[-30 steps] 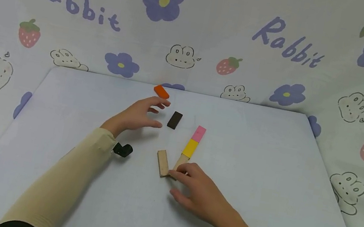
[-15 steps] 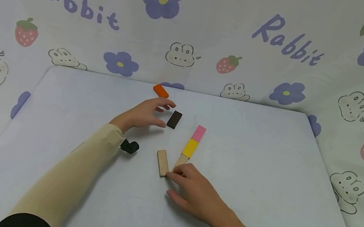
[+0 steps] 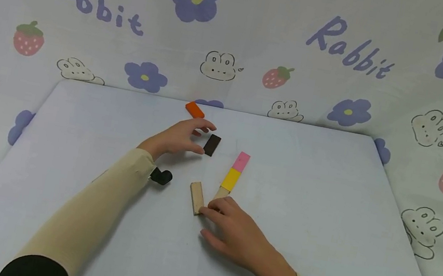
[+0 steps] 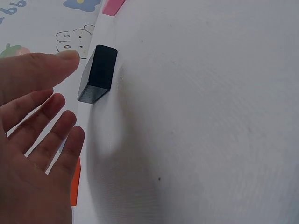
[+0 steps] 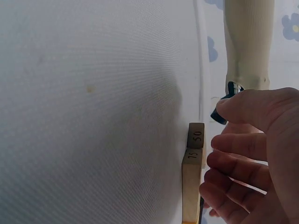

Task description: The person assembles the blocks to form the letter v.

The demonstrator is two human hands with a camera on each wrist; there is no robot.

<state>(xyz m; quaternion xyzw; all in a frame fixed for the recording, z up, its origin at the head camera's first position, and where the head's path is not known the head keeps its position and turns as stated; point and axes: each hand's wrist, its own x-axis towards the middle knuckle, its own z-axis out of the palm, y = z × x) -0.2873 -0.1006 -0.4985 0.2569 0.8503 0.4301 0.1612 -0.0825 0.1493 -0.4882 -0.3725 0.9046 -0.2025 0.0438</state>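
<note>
Head view: left hand (image 3: pixel 177 137), fingers parted; black rectangular block (image 3: pixel 212 145) just beside it, three o'clock. Right hand (image 3: pixel 238 236), fingers loosely bent; pale rectangular wooden block (image 3: pixel 196 198) at ten o'clock, contact unclear from here.

White table (image 3: pixel 323 213), purple-flowered cloth (image 3: pixel 257 27)
From the yellow block (image 3: pixel 230 179), the pink block (image 3: pixel 241 162) lies at one o'clock, tan block (image 3: pixel 222 193) at seven, dark block (image 3: pixel 212 145) and orange block (image 3: pixel 195 109) at eleven.
</note>
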